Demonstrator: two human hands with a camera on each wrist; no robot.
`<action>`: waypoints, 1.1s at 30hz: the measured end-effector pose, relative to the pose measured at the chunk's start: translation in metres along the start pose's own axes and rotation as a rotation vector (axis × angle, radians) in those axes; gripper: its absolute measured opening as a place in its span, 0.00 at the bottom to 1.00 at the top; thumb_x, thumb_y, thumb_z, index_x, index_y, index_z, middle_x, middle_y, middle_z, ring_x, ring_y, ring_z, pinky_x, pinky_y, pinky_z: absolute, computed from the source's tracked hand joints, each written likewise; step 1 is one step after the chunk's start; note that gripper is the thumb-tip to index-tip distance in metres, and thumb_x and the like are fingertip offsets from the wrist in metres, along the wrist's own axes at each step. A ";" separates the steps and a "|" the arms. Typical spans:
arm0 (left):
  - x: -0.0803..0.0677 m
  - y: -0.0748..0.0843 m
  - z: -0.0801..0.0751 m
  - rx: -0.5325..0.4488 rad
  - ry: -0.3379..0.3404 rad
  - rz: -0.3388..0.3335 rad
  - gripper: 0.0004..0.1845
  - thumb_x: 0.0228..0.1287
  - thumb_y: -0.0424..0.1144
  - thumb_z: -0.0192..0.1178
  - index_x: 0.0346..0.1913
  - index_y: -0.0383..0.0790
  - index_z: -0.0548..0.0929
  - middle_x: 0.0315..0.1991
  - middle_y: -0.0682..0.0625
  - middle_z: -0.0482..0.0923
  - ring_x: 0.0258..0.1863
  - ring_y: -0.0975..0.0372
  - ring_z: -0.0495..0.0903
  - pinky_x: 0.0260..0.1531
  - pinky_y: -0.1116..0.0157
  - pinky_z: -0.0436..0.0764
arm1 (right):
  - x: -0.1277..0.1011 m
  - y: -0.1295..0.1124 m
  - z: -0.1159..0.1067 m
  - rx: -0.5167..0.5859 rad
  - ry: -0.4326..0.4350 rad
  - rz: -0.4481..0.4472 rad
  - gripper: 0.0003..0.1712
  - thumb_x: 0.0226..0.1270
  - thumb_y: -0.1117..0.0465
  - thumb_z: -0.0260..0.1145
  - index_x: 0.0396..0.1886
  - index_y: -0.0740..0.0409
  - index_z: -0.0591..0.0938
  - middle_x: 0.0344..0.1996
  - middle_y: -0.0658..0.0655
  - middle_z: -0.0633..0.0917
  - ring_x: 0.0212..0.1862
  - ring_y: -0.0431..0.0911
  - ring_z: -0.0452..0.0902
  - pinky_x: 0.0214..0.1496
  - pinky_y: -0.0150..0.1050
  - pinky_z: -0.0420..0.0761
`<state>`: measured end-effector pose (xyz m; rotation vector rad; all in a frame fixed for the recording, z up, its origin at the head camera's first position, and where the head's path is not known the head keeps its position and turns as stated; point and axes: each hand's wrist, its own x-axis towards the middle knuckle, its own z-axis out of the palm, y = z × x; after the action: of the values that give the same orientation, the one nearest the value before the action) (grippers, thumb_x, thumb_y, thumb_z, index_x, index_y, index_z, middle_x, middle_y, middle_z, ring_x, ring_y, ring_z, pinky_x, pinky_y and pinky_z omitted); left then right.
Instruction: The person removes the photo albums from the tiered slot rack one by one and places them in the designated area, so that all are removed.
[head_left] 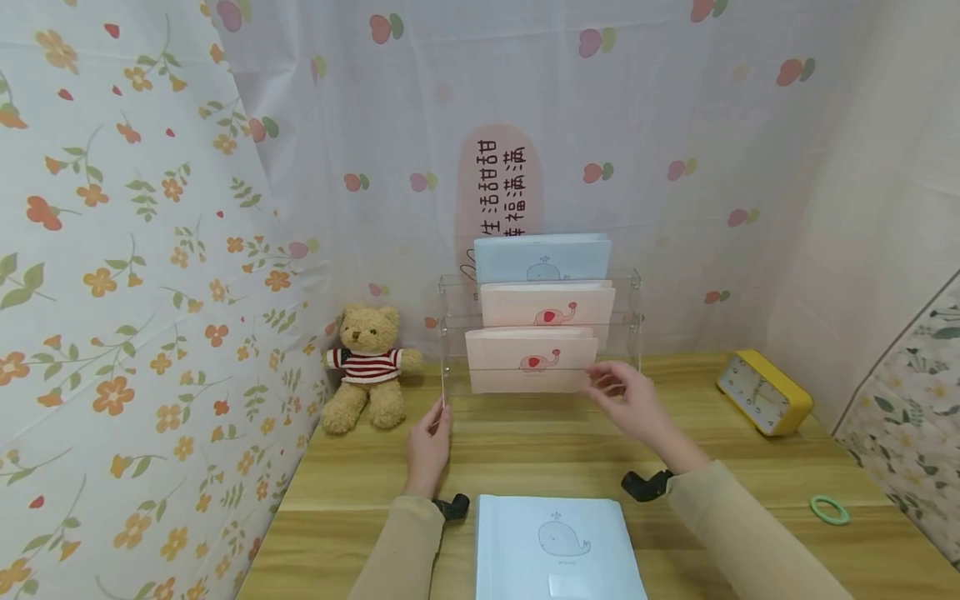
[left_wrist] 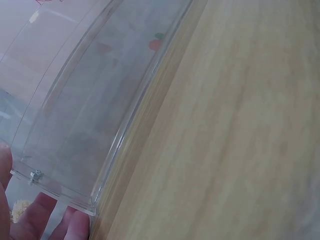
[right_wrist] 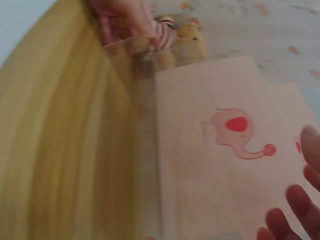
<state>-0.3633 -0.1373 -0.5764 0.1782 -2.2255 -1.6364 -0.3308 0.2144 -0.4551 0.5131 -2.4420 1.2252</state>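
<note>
Blue booklet, nearest the camera: a pale blue booklet with a whale drawing lies flat on the wooden table at its near edge, between the two forearms, touched by neither hand.
Sleeves: both forearms wear beige sleeves with a black wrist strap on each.
Left hand: the left hand is raised at the lower left corner of the clear acrylic rack; in the left wrist view its fingertips touch that corner, fingers fairly straight, wrapped round nothing.
Right hand: the right hand is at the rack's front, by the right edge of the lowest booklet; its fingers are spread and loose, just beside the pink cover. Whether they touch it cannot be told.
Rack: it stands upright at the back of the table against the curtain, three tiers stepping up toward the rear.
Front tier: a pink booklet with a red elephant drawing, upright.
Middle tier: a second pink elephant booklet, upright.
Back tier: a blue whale booklet, upright.
Teddy bear: a teddy bear in a red and white striped jumper sits left of the rack, near the flowered wall.
Clock: a yellow clock lies tilted on the right of the table, well apart from the rack.
Ring: a green ring lies flat near the right edge.
</note>
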 end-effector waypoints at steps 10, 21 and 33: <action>0.001 -0.001 -0.001 0.017 -0.008 -0.013 0.20 0.73 0.54 0.61 0.65 0.60 0.82 0.59 0.52 0.86 0.50 0.56 0.87 0.45 0.60 0.83 | 0.041 -0.009 -0.014 -0.022 0.125 0.118 0.37 0.69 0.44 0.70 0.67 0.62 0.72 0.63 0.65 0.77 0.62 0.61 0.76 0.67 0.60 0.75; -0.002 0.004 -0.002 0.002 -0.008 -0.002 0.19 0.73 0.52 0.62 0.63 0.59 0.84 0.58 0.50 0.87 0.50 0.55 0.87 0.45 0.59 0.84 | 0.065 -0.005 0.000 0.030 0.118 0.135 0.38 0.65 0.47 0.74 0.67 0.62 0.72 0.62 0.66 0.78 0.63 0.62 0.77 0.66 0.60 0.77; -0.002 0.002 -0.002 -0.006 -0.001 0.003 0.19 0.73 0.51 0.63 0.63 0.57 0.84 0.56 0.49 0.88 0.49 0.54 0.88 0.45 0.60 0.84 | 0.081 -0.013 0.010 0.027 -0.002 0.168 0.31 0.65 0.47 0.74 0.63 0.54 0.78 0.61 0.61 0.81 0.68 0.60 0.73 0.71 0.61 0.71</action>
<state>-0.3607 -0.1380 -0.5744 0.1729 -2.2204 -1.6415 -0.3965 0.1862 -0.4134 0.3220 -2.5157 1.3249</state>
